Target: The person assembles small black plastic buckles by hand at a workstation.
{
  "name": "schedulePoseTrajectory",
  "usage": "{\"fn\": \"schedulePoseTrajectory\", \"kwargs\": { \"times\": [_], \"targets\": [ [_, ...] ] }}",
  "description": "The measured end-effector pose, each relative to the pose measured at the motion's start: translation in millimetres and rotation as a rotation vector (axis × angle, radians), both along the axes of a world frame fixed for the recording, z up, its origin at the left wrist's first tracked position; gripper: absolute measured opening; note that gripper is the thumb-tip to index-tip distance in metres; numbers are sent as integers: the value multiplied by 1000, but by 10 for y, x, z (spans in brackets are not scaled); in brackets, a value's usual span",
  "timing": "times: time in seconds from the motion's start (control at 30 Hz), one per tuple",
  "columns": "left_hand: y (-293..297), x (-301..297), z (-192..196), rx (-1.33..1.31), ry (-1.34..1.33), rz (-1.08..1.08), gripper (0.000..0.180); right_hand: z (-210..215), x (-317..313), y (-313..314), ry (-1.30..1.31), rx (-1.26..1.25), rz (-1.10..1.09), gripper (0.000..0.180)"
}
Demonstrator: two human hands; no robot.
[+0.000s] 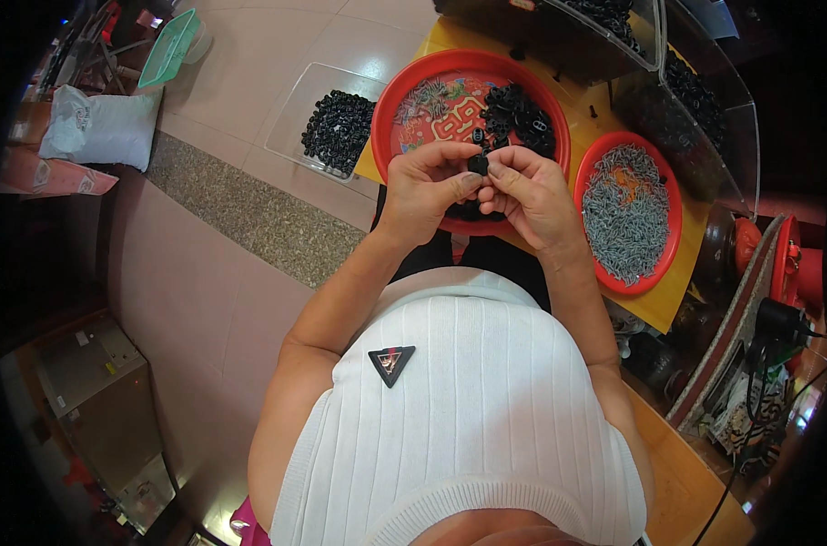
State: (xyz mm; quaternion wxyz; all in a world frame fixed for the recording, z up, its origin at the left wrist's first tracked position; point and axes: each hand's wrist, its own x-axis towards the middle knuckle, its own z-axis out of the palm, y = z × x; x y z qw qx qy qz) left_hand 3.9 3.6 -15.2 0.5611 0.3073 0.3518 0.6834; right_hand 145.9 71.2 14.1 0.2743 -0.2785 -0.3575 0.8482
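My left hand (pixel 429 187) and my right hand (pixel 530 191) meet over the near rim of a large red round tray (pixel 413 77), pinching one small black plastic part (pixel 478 164) between their fingertips. A heap of the same black parts (pixel 520 116) lies in that tray beside a few grey metal springs (pixel 424 96). To the right, a smaller red tray (pixel 603 150) is full of grey springs (pixel 626 211). Both trays rest on a yellow table (pixel 661 308).
A clear tray of black parts (pixel 339 129) sits on the tiled floor at left. Clear plastic bins (pixel 705 100) with more black parts stand behind the trays. A white sack (pixel 99 127) and a green basket (pixel 169 47) lie far left. Red machine parts and cables (pixel 777 300) crowd the right.
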Motion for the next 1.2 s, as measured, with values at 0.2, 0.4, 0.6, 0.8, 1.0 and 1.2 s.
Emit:
{"fn": "schedulePoseTrajectory", "kwargs": {
  "times": [0.2,0.4,0.6,0.8,1.0,1.2],
  "targets": [
    [-25,108,100,-22,34,46,26,59,9,-7,-106,60,-30,11],
    [-46,187,128,58,332,192,24,95,27,10,-171,121,-45,10],
    [-64,230,127,52,402,227,24,96,61,1,-187,185,-28,10],
    [-59,245,110,26,415,221,26,110,91,-7,-194,222,-33,9],
    [-73,229,114,25,413,190,27,195,111,34,-318,328,-30,8],
    [-108,-226,148,55,616,350,18,698,959,1046,105,307,-699,11]
  ]
}}
